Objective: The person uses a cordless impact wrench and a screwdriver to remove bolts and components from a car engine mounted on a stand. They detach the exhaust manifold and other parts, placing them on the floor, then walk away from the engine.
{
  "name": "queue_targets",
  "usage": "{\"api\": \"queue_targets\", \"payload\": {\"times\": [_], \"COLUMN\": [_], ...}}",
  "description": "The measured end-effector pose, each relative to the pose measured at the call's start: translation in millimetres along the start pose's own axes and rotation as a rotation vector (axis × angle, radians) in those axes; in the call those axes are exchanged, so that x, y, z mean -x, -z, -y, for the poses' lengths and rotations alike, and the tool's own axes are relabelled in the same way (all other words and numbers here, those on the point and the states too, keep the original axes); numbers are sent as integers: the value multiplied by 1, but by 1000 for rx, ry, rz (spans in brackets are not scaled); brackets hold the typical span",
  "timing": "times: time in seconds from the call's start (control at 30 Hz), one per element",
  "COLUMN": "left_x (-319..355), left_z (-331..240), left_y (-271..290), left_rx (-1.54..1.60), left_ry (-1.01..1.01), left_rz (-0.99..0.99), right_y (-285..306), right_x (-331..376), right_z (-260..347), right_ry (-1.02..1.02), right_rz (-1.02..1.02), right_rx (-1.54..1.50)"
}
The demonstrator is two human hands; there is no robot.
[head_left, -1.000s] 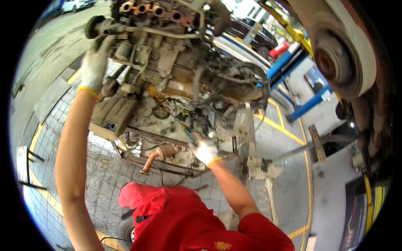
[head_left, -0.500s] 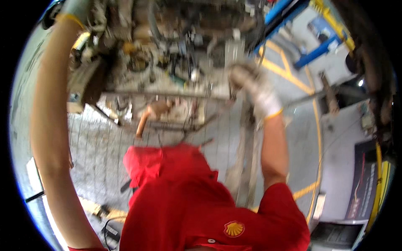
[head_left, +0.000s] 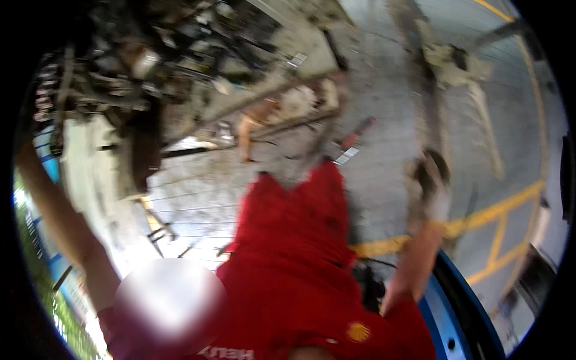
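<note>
My right hand (head_left: 433, 183), in a white glove with dark, soiled fingers, hangs low at the right, over the floor and apart from the machinery. Motion smears its fingers, so whether it holds anything is unclear. My left forearm (head_left: 57, 210) reaches up along the left rim; the hand beyond it is out of the picture. Nearest to that arm is a pale panel (head_left: 93, 150) beside a greasy mass of dark vehicle parts (head_left: 198, 54). Within a frame at the near side of these parts shows an orange-brown piece (head_left: 255, 117).
A red object (head_left: 359, 133) lies on the grey floor ahead of my legs. Beyond my right hand stands a pale metal piece with a long arm (head_left: 459, 66). Yellow lines (head_left: 516, 198) mark the floor. A blue beam (head_left: 462, 306) runs close by my right side.
My view has swung round, shifting the vehicle parts to the upper left. My right hand has come away from them and dropped to the right. My left forearm now sits lower.
</note>
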State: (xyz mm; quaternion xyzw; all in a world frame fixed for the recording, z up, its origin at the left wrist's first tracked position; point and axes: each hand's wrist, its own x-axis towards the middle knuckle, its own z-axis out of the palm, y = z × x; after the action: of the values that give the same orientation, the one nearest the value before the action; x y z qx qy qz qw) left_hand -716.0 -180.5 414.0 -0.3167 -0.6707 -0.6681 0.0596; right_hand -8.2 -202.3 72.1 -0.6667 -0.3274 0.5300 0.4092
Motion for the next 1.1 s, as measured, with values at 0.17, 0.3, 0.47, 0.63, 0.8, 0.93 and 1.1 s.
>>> {"api": "queue_targets", "payload": {"times": [0.17, 0.3, 0.47, 0.63, 0.8, 0.93, 1.1], "left_x": [-43, -12, -20, -38, -41, -37, -66], "left_z": [-66, -80, -84, -81, -81, -77, -69], "left_y": [-37, -39, -46, -53, -60, -63, -22], "left_rx": [332, 363, 461, 311, 339, 389, 364], "left_ry": [143, 139, 282, 332, 263, 236, 303], "left_rz": [86, 123, 170, 86, 57, -93, 25], "right_y": [48, 26, -11, -15, 0, 2, -19], "right_x": [31, 31, 18, -6, -49, -113, -251], "right_z": [-70, -84, -65, -46, -24, 19, 157], "right_ry": [-149, -267, -319, -323, -275, -198, 102], "right_rz": [29, 45, 95, 143, 76, 58, 168], "right_rx": [-274, -414, -411, -364, -269, -247, -96]}}
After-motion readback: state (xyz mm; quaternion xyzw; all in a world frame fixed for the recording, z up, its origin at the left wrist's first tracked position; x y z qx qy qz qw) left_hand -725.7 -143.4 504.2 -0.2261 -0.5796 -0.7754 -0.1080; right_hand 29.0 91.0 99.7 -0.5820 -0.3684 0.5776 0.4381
